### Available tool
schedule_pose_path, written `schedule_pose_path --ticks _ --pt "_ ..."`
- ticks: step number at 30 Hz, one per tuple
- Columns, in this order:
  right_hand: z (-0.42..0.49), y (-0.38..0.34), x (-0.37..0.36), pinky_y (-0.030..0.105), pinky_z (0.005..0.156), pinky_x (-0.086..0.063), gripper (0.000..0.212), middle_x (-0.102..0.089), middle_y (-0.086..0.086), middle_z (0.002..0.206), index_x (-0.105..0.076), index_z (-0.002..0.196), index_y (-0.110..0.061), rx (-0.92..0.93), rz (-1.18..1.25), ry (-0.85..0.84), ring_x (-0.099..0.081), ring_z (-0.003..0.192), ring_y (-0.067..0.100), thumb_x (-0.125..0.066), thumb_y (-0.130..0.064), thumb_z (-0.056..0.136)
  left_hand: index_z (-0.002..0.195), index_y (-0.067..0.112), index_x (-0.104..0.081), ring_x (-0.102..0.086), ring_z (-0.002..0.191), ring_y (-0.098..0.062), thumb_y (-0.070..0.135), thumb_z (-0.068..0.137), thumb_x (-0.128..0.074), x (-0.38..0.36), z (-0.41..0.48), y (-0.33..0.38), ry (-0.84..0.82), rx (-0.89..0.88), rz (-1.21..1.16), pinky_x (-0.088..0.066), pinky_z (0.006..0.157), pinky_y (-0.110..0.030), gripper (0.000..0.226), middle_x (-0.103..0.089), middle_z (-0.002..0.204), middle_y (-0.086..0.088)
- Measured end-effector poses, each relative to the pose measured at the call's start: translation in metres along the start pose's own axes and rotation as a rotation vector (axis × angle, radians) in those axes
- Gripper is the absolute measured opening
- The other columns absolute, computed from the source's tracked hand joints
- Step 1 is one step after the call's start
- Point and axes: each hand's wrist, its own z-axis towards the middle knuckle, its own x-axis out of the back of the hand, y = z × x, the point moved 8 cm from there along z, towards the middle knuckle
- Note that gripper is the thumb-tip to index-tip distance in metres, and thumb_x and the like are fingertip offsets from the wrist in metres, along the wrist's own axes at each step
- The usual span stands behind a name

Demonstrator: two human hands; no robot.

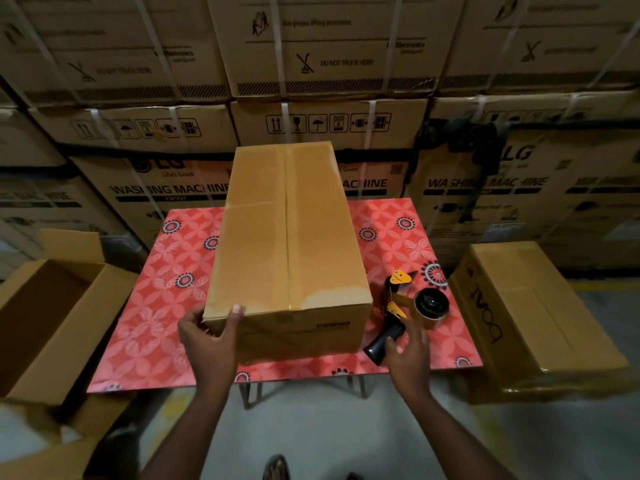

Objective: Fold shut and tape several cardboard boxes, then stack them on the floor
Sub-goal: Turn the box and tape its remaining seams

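Note:
A long brown cardboard box [287, 233] lies lengthwise on the red flowered table [145, 306], its top flaps folded shut with brown tape along the centre seam. My left hand [211, 336] grips the box's near left corner, thumb on top. To the right of the box a tape dispenser [408, 310] with a black handle, orange plates and a brown tape roll rests on the table. My right hand [407, 351] touches its handle with the fingers loosely spread, not clearly wrapped around it.
An open empty box [45, 320] stands at the left of the table. A shut taped box [533, 313] sits on the floor at the right. Stacked washing machine cartons [329, 109] wall off the back. Grey floor [311, 431] and my foot lie below.

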Motion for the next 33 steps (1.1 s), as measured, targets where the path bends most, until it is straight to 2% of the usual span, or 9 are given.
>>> schedule_pose_path --ticks 5,9,12,16,20,24,28,31,33 --pt "-0.004 0.084 -0.038 0.031 0.061 -0.039 0.026 -0.058 0.008 0.079 -0.061 0.081 -0.008 -0.706 0.343 -0.212 -0.052 0.07 0.024 -0.078 -0.026 0.088 0.125 0.024 -0.045 -0.062 0.111 -0.021 0.043 0.08 -0.08 -0.003 -0.003 -0.001 -0.001 0.031 -0.028 -0.056 0.095 -0.045 0.061 -0.058 0.125 -0.008" --pt "0.011 0.089 -0.061 0.034 0.063 -0.047 0.026 -0.067 0.015 0.106 -0.062 0.108 -0.004 -0.824 0.565 -0.283 -0.064 0.096 0.032 -0.072 -0.024 0.094 0.127 0.021 -0.046 -0.061 0.11 -0.021 0.04 0.082 -0.08 -0.001 -0.002 0.001 0.001 0.024 0.006 -0.055 0.093 -0.036 0.06 -0.058 0.125 -0.007" --pt "0.02 0.079 -0.074 0.032 0.058 -0.052 0.031 -0.068 0.015 0.097 -0.063 0.119 -0.005 -0.859 0.656 -0.28 -0.067 0.081 0.028 -0.069 -0.024 0.095 0.127 0.019 -0.045 -0.059 0.108 -0.018 0.034 0.084 -0.08 -0.002 -0.002 0.005 -0.02 0.031 0.032 -0.05 0.081 -0.021 0.058 -0.057 0.124 -0.006" --pt "0.029 0.043 -0.089 0.029 0.044 -0.055 0.025 -0.069 0.007 0.061 -0.072 0.078 -0.01 -0.964 1.043 -0.305 -0.066 0.047 0.019 -0.061 -0.027 0.093 0.125 0.021 -0.045 -0.061 0.108 -0.018 0.038 0.081 -0.082 0.0 0.001 0.007 -0.059 0.025 0.048 -0.051 0.08 -0.025 0.06 -0.058 0.123 -0.006" --pt "0.068 -0.001 -0.077 0.017 0.041 -0.045 0.031 -0.053 -0.006 0.048 -0.056 0.064 -0.021 -0.825 1.088 -0.218 -0.051 0.04 0.009 -0.064 -0.029 0.093 0.128 0.018 -0.044 -0.06 0.106 -0.011 0.035 0.082 -0.081 0.002 0.005 0.007 -0.137 0.046 0.046 -0.049 0.077 -0.02 0.061 -0.058 0.12 0.0" --pt "0.089 -0.045 -0.041 0.025 0.045 -0.044 0.03 -0.052 -0.003 0.057 -0.055 0.071 -0.021 -0.682 0.921 -0.103 -0.051 0.047 0.014 -0.069 -0.04 0.09 0.13 0.017 -0.051 -0.061 0.106 -0.01 0.028 0.086 -0.079 0.005 0.023 -0.006 -0.29 0.205 -0.033 -0.05 0.079 -0.025 0.053 -0.062 0.117 0.005" --pt "0.068 -0.137 0.019 0.029 0.057 -0.045 0.018 -0.062 0.002 0.071 -0.065 0.09 -0.009 -0.131 0.472 0.097 -0.06 0.057 0.013 -0.075 -0.023 0.087 0.13 0.021 -0.057 -0.06 0.117 -0.018 0.011 0.089 -0.073 0.024 0.037 0.016 -0.205 0.107 0.035 -0.053 0.088 -0.033 0.045 -0.062 0.127 0.002" --pt "0.05 -0.203 0.024 0.025 0.042 -0.045 0.021 -0.062 -0.003 0.056 -0.066 0.08 -0.018 0.113 0.552 -0.052 -0.057 0.043 0.008 -0.071 -0.001 0.091 0.123 0.024 -0.06 -0.062 0.106 -0.012 0.016 0.096 -0.066 0.016 0.031 0.059 -0.206 -0.052 -0.002 -0.049 0.078 -0.028 0.028 -0.065 0.121 0.004" --pt "0.042 -0.224 0.01 0.024 0.046 -0.041 0.037 -0.061 -0.007 0.05 -0.07 0.067 -0.026 0.192 0.501 -0.174 -0.054 0.041 0.004 -0.073 0.005 0.086 0.12 0.021 -0.062 -0.065 0.1 -0.015 0.022 0.1 -0.059 -0.009 0.024 0.072 -0.378 0.117 -0.239 -0.049 0.077 -0.027 0.02 -0.069 0.117 -0.001"
